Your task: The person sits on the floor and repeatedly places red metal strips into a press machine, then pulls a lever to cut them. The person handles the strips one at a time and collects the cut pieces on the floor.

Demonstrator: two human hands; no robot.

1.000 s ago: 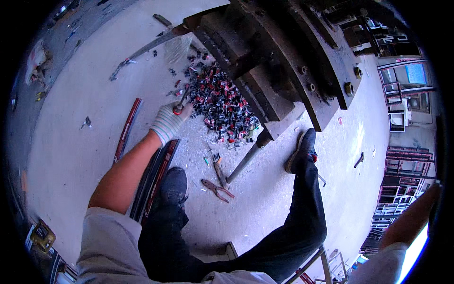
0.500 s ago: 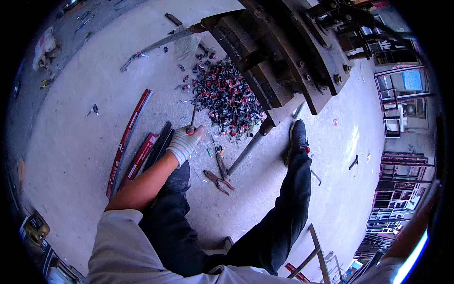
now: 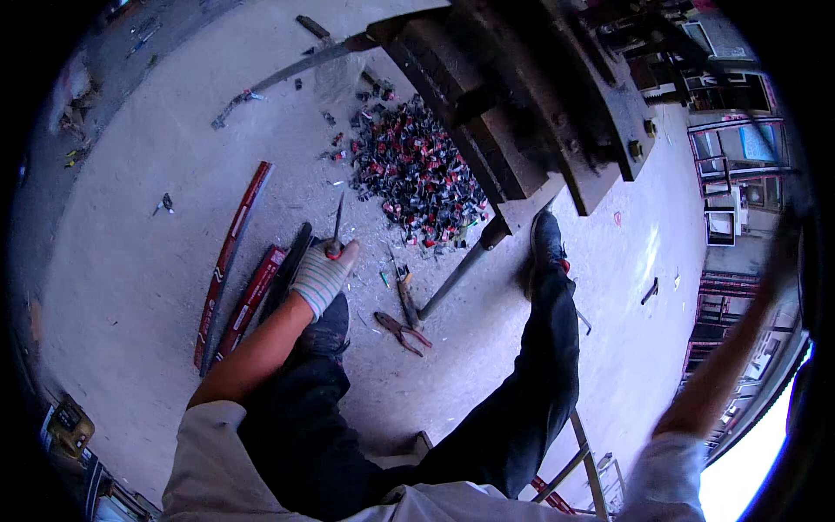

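My left hand [image 3: 318, 280], in a pale striped knit glove, is closed round the red handle of a screwdriver [image 3: 333, 250]. Its thin shaft points up and away. Beside this hand, on the floor, lie red-and-black profile strips [image 3: 250, 300] and dark bars. My right arm reaches up at the right edge; the right hand [image 3: 787, 244] is dark and smeared by motion, so its fingers do not show. Between my feet and the machine are pliers [image 3: 401, 333] with reddish handles and a slim tool with an orange-and-black handle [image 3: 406, 298].
A heavy dark metal machine [image 3: 513, 104] on splayed legs stands ahead. Under its left side is a heap of small black and red cut pieces [image 3: 417, 170]. Metal frames [image 3: 726, 300] line the right wall. A longer red strip [image 3: 230, 252] lies at left.
My left hand has drawn slightly left and nearer with the screwdriver, whose shaft now tilts less. My right arm has risen along the right edge.
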